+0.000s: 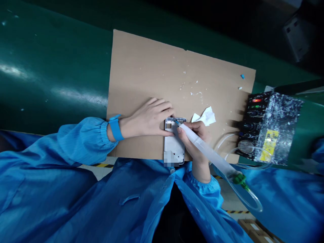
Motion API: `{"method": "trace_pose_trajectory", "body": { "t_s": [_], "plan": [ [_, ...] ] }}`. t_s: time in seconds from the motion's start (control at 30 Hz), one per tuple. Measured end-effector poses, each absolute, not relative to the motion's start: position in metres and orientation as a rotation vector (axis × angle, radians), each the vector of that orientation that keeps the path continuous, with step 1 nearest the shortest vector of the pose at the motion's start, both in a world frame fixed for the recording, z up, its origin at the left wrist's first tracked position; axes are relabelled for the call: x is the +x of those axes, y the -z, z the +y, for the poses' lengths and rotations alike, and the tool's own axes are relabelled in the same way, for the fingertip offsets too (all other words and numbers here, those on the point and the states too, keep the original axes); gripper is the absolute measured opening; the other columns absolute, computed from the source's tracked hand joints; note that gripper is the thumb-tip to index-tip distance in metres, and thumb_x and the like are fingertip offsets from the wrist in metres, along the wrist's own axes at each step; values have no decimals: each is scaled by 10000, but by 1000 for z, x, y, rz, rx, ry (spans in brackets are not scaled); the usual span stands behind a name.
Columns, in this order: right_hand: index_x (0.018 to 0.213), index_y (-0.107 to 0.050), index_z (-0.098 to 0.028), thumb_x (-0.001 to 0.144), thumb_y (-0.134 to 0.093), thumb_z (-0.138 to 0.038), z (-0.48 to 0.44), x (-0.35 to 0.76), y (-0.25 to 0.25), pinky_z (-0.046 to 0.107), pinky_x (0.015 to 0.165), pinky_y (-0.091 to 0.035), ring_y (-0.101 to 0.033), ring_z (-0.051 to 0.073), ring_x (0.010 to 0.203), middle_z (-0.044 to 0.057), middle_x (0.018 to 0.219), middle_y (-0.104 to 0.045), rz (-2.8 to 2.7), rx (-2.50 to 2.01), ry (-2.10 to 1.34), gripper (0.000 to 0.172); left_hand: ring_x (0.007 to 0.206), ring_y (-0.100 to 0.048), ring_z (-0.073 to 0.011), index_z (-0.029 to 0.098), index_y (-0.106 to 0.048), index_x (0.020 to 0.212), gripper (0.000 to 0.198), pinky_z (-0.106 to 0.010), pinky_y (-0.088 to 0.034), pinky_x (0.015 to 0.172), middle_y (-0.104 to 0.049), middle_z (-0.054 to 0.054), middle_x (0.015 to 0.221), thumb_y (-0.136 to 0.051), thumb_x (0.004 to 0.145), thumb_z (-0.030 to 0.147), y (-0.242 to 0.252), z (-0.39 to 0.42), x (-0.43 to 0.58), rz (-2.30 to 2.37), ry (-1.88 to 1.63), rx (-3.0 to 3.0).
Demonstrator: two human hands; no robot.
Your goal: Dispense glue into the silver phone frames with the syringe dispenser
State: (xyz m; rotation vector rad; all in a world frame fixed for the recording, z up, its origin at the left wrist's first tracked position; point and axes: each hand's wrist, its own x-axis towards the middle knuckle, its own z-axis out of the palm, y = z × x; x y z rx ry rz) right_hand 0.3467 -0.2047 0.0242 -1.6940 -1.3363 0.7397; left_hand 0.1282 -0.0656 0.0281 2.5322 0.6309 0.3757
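Note:
A silver phone frame [174, 145] lies at the near edge of a brown cardboard sheet. My left hand [152, 118] grips its upper left side, with the thumb on the left edge and the index finger by the top edge; the other fingers rest on the cardboard. A translucent dispensing syringe [202, 143] with a green rear fitting is held in my right hand [196, 156]. The syringe slants, and its blue tip is at the upper part of the frame. Whether the tip touches the frame I cannot tell.
On the cardboard sheet [141, 67] are crumpled white paper [207, 116], white crumbs and a small blue piece [242, 76]. To the right stands a stained black dispenser box [280, 114] with knobs. Its clear tube [255, 199] loops to the syringe. Another blue-clothed person [288, 199] is at the right.

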Motion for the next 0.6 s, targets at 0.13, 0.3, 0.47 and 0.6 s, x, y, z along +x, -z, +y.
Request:
{"method": "trace_pose_trajectory", "body": {
  "t_s": [0.13,0.3,0.47,0.6],
  "plan": [
    [1074,-731,-261,993,-901,-454,-204,346,-25,346,637,-567,-737,210,742,26,932,-800,-1334,-1697,-742,269,1121,-650,-294,190,-695,1158,530,-423,-428,958,-742,-101,1223,-825,978,671,-26,-66,128,628,-393,2551],
    [1062,-728,-267,991,-905,-427,-204,345,-25,334,629,-544,-734,204,731,17,924,-797,-1308,-1682,-748,249,1129,-651,-296,198,-693,1161,519,-425,-432,970,-744,-102,1228,-814,985,672,-25,-66,128,627,-396,2543],
    [1076,-725,-273,995,-920,-435,-206,346,-23,341,674,-550,-746,212,782,23,977,-806,-1271,-1679,-781,266,1127,-648,-296,201,-702,1162,512,-427,-432,959,-746,-102,1231,-806,992,672,-26,-65,128,633,-392,2538],
    [1077,-727,-274,999,-921,-446,-207,346,-22,338,664,-542,-736,207,774,18,967,-798,-1256,-1677,-799,271,1134,-644,-298,205,-709,1160,492,-429,-434,963,-744,-102,1236,-801,995,659,-27,-65,128,630,-388,2538]
  ]
}}
